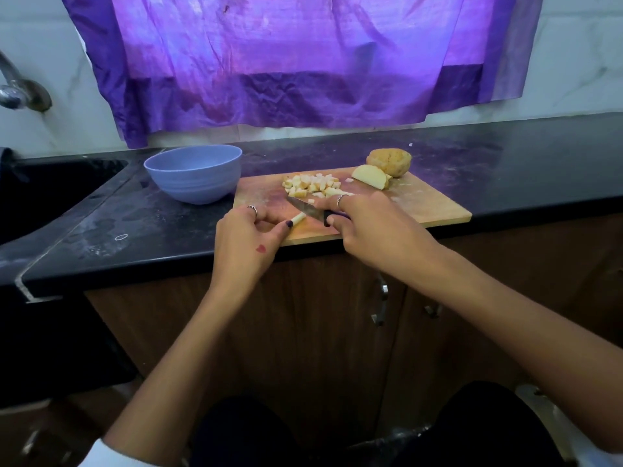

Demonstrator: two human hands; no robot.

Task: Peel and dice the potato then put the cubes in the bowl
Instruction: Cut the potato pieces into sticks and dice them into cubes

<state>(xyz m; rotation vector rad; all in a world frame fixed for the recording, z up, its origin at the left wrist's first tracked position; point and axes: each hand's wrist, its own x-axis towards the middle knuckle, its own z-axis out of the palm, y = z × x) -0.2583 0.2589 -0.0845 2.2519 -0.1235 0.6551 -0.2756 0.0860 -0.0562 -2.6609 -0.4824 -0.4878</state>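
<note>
Now the person stands at a black counter [505, 170] on which lies a wooden cutting board [421, 207], close to the front edge of the counter. The left hand [246, 237] is at the near left corner of the board and pinches a thin potato stick [298, 219] between thumb and fingers; the stick lies flat on the board and points toward the blade. The right hand [371, 227] is curled around the dark handle of a small knife [308, 209], with one finger stretched along the top. The blade points to the left, and its edge is just beside the free end of the stick; I cannot tell whether it touches.

Near the far edge of the board, about in the middle, lies a heap of potato cubes [315, 186]. To the right of the heap, at the far right part of the board, lies a peeled potato piece [369, 175] with its cut side up. Just behind it, at the far edge of the board, sits an unpeeled potato piece [390, 161], touching the peeled one.

A blue bowl [194, 173] stands on the counter just beside the left edge of the board; its inside is not visible from here. Behind the counter a purple sheet [286, 62] hangs on the wall, and a metal tap [20, 92] is at the far left.
</note>
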